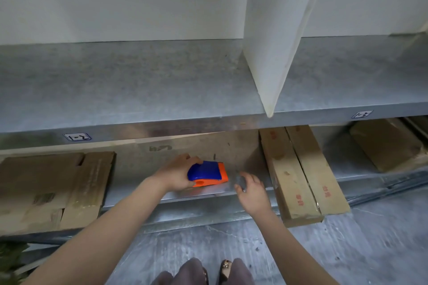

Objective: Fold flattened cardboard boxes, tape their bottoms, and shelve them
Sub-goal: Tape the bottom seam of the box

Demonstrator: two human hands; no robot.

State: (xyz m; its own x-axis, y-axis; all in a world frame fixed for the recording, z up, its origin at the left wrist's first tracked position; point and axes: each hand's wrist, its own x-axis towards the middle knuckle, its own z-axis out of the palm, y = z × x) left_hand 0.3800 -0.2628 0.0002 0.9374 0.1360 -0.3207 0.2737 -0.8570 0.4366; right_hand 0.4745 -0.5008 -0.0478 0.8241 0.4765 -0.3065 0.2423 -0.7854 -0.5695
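Observation:
My left hand (177, 174) grips a blue and orange tape dispenser (207, 173) at the front of the lower metal shelf (217, 190). My right hand (251, 190) hovers just right of the dispenser, fingers loosely spread, holding nothing. A flattened cardboard box (53, 190) lies on the lower shelf at the left. A long brown cardboard box (303, 173) with red print sticks out over the shelf's front edge at the right. Another cardboard sheet (199, 148) stands at the back of the lower shelf behind my hands.
The upper metal shelf (139, 90) runs across the view, with a white divider panel (278, 37) standing on it. A further cardboard box (389, 146) sits at the far right of the lower shelf. The grey floor (347, 250) and my feet (225, 268) are below.

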